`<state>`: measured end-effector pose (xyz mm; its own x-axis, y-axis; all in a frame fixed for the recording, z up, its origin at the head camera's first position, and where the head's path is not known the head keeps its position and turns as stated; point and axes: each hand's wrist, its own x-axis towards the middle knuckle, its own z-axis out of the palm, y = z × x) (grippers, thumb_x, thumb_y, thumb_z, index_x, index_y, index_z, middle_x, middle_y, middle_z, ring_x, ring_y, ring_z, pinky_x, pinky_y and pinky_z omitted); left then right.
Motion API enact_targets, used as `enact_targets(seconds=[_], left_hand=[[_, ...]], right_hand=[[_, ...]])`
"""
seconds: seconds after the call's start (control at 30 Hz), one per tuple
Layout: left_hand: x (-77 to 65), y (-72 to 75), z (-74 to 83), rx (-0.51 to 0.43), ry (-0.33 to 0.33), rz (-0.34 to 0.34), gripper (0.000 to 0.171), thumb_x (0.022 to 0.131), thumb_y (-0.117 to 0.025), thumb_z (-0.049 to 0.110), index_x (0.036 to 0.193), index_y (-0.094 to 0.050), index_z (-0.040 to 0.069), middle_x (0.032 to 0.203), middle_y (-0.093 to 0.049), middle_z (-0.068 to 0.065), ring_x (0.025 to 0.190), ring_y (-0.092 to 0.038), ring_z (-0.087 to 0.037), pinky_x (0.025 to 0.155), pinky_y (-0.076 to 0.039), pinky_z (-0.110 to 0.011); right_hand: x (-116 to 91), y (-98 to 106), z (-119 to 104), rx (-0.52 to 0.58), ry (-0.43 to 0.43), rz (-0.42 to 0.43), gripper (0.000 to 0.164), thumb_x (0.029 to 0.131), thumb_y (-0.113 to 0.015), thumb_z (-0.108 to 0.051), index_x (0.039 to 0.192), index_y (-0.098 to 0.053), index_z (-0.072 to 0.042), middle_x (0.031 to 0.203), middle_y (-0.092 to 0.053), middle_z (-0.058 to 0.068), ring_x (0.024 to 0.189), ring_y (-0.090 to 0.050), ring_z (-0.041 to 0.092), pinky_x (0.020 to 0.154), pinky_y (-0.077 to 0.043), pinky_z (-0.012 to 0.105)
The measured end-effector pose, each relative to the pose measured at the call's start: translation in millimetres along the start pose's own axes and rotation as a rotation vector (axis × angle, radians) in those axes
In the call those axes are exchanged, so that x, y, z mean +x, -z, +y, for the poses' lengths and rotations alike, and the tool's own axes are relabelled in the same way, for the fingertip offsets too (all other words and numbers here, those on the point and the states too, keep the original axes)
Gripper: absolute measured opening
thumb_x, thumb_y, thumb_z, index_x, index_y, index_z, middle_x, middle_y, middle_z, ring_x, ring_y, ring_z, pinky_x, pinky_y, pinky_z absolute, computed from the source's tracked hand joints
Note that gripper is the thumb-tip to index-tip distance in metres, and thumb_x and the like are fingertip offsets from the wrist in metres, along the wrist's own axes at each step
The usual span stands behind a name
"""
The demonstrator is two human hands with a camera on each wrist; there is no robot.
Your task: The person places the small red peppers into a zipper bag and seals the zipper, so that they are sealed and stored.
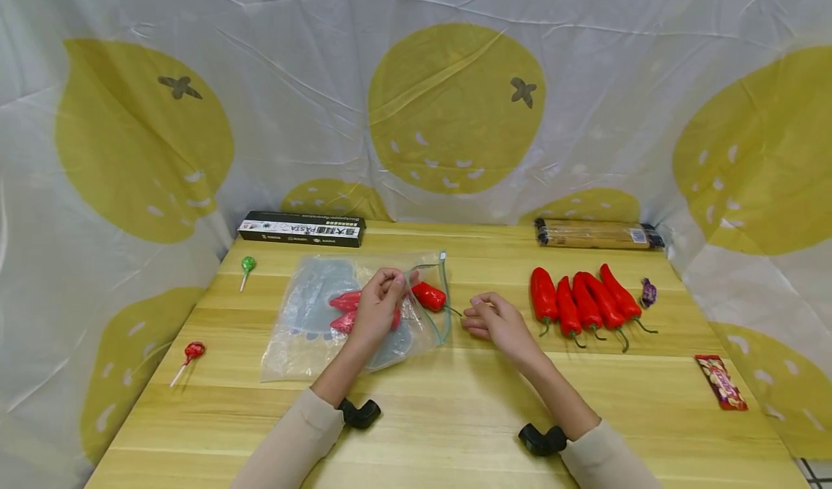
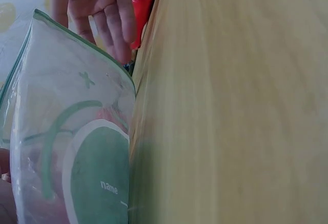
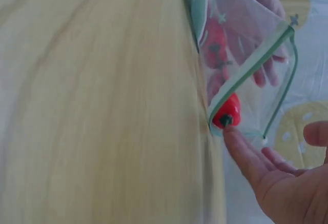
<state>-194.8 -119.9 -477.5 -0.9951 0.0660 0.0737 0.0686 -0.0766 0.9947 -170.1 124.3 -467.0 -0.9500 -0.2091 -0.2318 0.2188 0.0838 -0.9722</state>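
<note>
Glossy red pepper (image 1: 430,297) in mouth of clear zip bag (image 1: 279,359), nearer table's (image 1: 448,424) left edge.
Smooth, bright red, thin green stem poking out past the green-trimmed rim; bagged peppers (image 1: 344,301) behind it look paler through film. Left grip (image 1: 377,308) pinched tight on bag near mouth; right grip (image 1: 499,324) loosely spread, nothing held, just by stem (contact unclear). Five loose peppers (image 1: 586,303) rowed toward right edge.

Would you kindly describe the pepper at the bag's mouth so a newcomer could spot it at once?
On the table, find the clear bag held by the left hand. The red pepper sits at its open mouth, toward the right hand. Unlike the peppers deeper inside, its green stem pokes out of the bag.
</note>
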Motion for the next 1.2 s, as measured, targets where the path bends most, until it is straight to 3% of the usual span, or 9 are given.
enact_targets(seconds=[0.27,0.47,0.6,0.67,0.8,0.97,1.17,1.2], left_hand=[[-0.2,0.5,-1.1,0.001,-0.012,-0.02,0.029,0.098,-0.055,0.034,0.108,-0.052,0.007,0.126,-0.066,-0.008,0.12,-0.061,-0.016,0.053,-0.036,-0.017],[-0.9,-1.3,-0.7,-0.017,-0.006,-0.02,0.029,0.098,-0.055,0.035,0.108,-0.053,0.008,0.126,-0.067,-0.006,0.12,-0.061,-0.015,0.062,-0.041,-0.012],[-1.7,-1.0,-1.0,-0.017,-0.003,-0.023,0.028,0.098,-0.055,0.035,0.107,-0.053,0.008,0.127,-0.067,-0.005,0.12,-0.061,-0.015,0.066,-0.044,-0.013],[-1.8,-0.5,-0.8,-0.012,-0.006,-0.021,0.028,0.098,-0.055,0.035,0.107,-0.053,0.009,0.126,-0.067,-0.005,0.12,-0.061,-0.015,0.064,-0.044,-0.013],[-1.8,0.4,0.1,-0.008,-0.005,-0.019,0.027,0.098,-0.055,0.036,0.106,-0.054,0.01,0.126,-0.067,-0.003,0.12,-0.061,-0.015,0.048,-0.031,-0.02],[-1.3,1.2,0.4,-0.01,-0.004,-0.023,0.029,0.098,-0.055,0.035,0.107,-0.053,0.008,0.126,-0.067,-0.005,0.12,-0.061,-0.016,0.049,-0.031,-0.022],[-1.3,1.5,0.1,-0.003,-0.013,-0.025,0.029,0.098,-0.055,0.036,0.107,-0.053,0.008,0.127,-0.067,-0.005,0.12,-0.061,-0.016,0.047,-0.031,-0.021],[-1.2,1.5,0.0,-0.009,-0.018,-0.027,0.029,0.098,-0.055,0.036,0.107,-0.053,0.008,0.126,-0.067,-0.006,0.12,-0.061,-0.016,0.051,-0.036,-0.017]], right_hand=[[4,-9,-1,0.125,0.046,-0.001,0.047,0.106,-0.039,-0.03,0.133,-0.04,0.009,0.138,-0.048,0.03,0.128,-0.053,0.037,0.106,-0.043,0.046],[9,-12,2,0.073,0.065,0.076,0.048,0.105,-0.042,-0.033,0.132,-0.043,0.007,0.135,-0.051,0.027,0.123,-0.057,0.036,0.103,-0.047,0.045],[9,-10,6,0.09,0.042,0.075,0.046,0.106,-0.039,-0.03,0.133,-0.042,0.007,0.133,-0.052,0.027,0.122,-0.058,0.038,0.101,-0.048,0.046],[9,-10,7,0.094,0.045,0.063,0.046,0.107,-0.036,-0.029,0.134,-0.041,0.007,0.133,-0.053,0.027,0.121,-0.058,0.038,0.1,-0.049,0.047],[6,-9,5,0.051,0.035,0.07,0.045,0.106,-0.036,-0.032,0.134,-0.044,0.003,0.132,-0.055,0.025,0.115,-0.062,0.039,0.093,-0.053,0.047],[2,-12,1,0.053,0.023,0.017,0.045,0.107,-0.033,-0.029,0.134,-0.044,0.005,0.13,-0.055,0.028,0.112,-0.063,0.041,0.094,-0.053,0.047],[2,-17,-7,0.179,0.033,-0.058,0.047,0.107,-0.032,-0.03,0.134,-0.041,0.007,0.136,-0.049,0.032,0.122,-0.055,0.043,0.104,-0.044,0.051],[3,-18,-8,0.21,0.039,-0.063,0.047,0.107,-0.033,-0.031,0.133,-0.041,0.007,0.137,-0.047,0.033,0.125,-0.053,0.044,0.106,-0.042,0.051]])
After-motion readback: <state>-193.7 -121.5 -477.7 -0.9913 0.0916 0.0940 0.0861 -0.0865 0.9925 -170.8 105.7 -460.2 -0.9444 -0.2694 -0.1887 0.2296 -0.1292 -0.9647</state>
